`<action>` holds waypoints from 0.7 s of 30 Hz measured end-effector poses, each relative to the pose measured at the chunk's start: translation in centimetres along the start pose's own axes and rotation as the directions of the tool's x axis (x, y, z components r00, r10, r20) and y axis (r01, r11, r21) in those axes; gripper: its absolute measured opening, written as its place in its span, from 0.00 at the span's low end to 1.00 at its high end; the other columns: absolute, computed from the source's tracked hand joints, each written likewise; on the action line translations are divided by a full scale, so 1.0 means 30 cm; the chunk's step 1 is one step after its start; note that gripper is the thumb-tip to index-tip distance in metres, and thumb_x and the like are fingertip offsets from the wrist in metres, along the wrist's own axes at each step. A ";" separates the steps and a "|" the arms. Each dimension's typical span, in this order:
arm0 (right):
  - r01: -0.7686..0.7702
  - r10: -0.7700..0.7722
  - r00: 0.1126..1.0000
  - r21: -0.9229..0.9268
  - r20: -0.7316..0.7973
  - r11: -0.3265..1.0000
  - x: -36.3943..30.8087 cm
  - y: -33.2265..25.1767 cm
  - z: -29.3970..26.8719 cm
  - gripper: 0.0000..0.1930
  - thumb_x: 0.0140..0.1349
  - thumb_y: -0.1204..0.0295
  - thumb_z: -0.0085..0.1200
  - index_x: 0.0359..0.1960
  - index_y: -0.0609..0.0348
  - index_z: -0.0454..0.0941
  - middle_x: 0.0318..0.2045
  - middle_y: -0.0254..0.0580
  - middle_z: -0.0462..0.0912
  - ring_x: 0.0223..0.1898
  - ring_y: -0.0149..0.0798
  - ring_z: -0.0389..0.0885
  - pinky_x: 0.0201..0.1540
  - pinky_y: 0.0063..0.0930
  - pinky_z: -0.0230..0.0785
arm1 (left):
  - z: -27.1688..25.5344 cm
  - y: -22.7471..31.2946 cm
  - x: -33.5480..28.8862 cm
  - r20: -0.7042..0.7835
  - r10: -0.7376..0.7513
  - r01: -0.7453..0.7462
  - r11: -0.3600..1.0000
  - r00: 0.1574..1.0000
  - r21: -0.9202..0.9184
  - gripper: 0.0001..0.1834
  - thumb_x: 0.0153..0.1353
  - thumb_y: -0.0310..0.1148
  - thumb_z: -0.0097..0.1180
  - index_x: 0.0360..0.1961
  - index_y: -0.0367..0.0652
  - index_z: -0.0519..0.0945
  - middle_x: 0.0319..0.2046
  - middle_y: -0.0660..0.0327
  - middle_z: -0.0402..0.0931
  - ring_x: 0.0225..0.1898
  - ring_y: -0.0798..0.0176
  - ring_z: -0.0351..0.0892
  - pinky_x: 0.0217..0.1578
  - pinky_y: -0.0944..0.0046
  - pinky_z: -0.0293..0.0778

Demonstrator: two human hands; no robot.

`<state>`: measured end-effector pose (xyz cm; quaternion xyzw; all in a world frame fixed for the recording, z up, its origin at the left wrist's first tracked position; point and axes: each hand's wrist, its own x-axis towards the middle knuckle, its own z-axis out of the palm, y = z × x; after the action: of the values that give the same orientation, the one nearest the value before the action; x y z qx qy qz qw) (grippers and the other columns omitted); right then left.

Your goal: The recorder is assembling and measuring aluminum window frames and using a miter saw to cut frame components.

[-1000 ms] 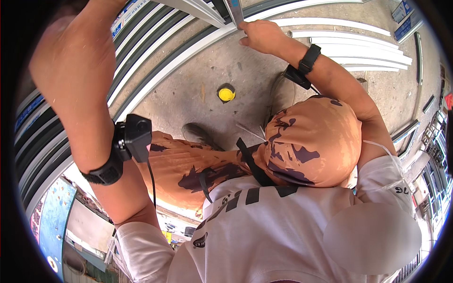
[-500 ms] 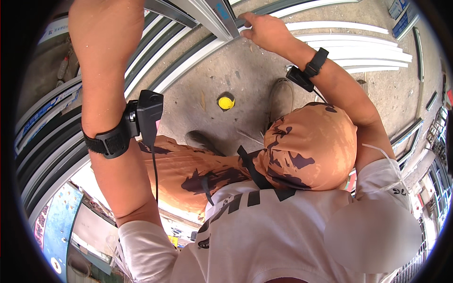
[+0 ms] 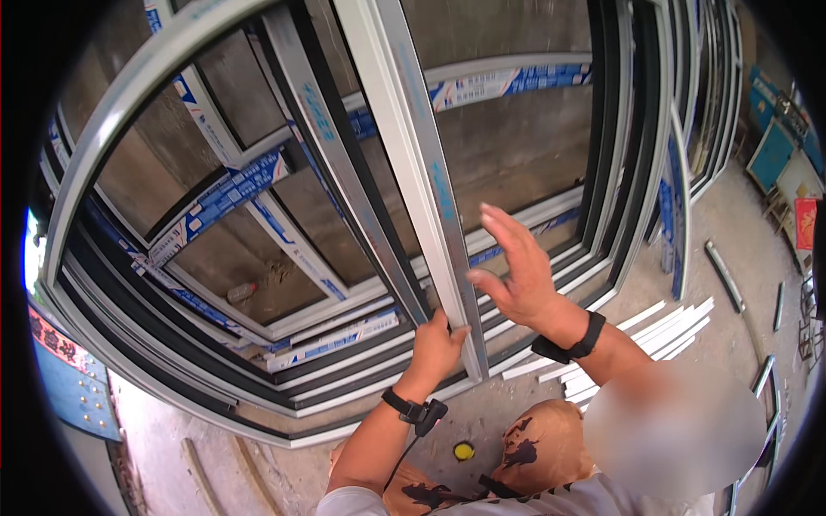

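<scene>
A large white-and-dark window frame (image 3: 62,232) stands upright in front of me, leaning among other frames. Down its middle runs a pale upright bar (image 3: 404,163) with a grey face that carries faint blue print. Low on this bar, my left hand (image 3: 437,351) has its fingers closed around the edge. My right hand (image 3: 519,279) is raised just to the right of the bar, fingers apart, thumb toward it. Nothing is in that hand, and a gap seems to separate it from the bar. Both wrists wear black straps.
Behind stand more frames with blue-and-white protective film (image 3: 508,86). White strips (image 3: 675,331) lie on the floor to the right, beside a dark bar (image 3: 724,275). A round yellow item (image 3: 465,451) is on the floor by my knees. Thin strips (image 3: 202,482) lie at lower left.
The view has tilted up toward the frames. My left hand has come down to the lower part of the upright bar. My right hand has left the bar's foot and opened.
</scene>
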<state>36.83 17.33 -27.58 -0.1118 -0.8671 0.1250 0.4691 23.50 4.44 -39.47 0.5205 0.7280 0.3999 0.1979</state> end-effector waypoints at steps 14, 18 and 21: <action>-0.101 0.080 0.991 -0.218 -0.105 0.971 0.417 -0.083 0.137 0.49 0.54 0.65 0.63 0.71 0.63 0.41 0.68 0.67 0.47 0.67 0.66 0.55 0.65 0.45 0.58 | 0.014 0.011 0.050 -0.020 0.004 -0.004 0.999 1.000 -0.032 0.19 0.53 0.33 0.63 0.39 0.32 0.72 0.30 0.39 0.79 0.36 0.35 0.79 0.37 0.46 0.75; -0.091 0.059 0.987 -0.222 -0.147 0.971 0.422 -0.081 0.160 0.46 0.54 0.72 0.58 0.70 0.63 0.41 0.68 0.67 0.48 0.66 0.66 0.57 0.65 0.45 0.58 | 0.013 -0.006 0.050 -0.033 0.020 -0.022 0.998 0.999 -0.056 0.20 0.52 0.34 0.64 0.39 0.33 0.72 0.31 0.40 0.79 0.37 0.36 0.80 0.38 0.45 0.75; -0.066 0.017 0.984 -0.272 -0.178 0.960 0.423 -0.094 0.167 0.45 0.53 0.75 0.57 0.69 0.66 0.42 0.67 0.68 0.50 0.66 0.67 0.56 0.66 0.45 0.55 | -0.018 -0.017 0.050 0.048 0.009 -0.008 1.000 0.999 -0.010 0.21 0.52 0.35 0.64 0.42 0.33 0.72 0.30 0.41 0.80 0.35 0.35 0.79 0.38 0.45 0.75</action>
<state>25.61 18.07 -19.36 -0.2050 -0.8291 0.0023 0.5202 22.24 5.54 -39.36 0.5322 0.7188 0.3915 0.2163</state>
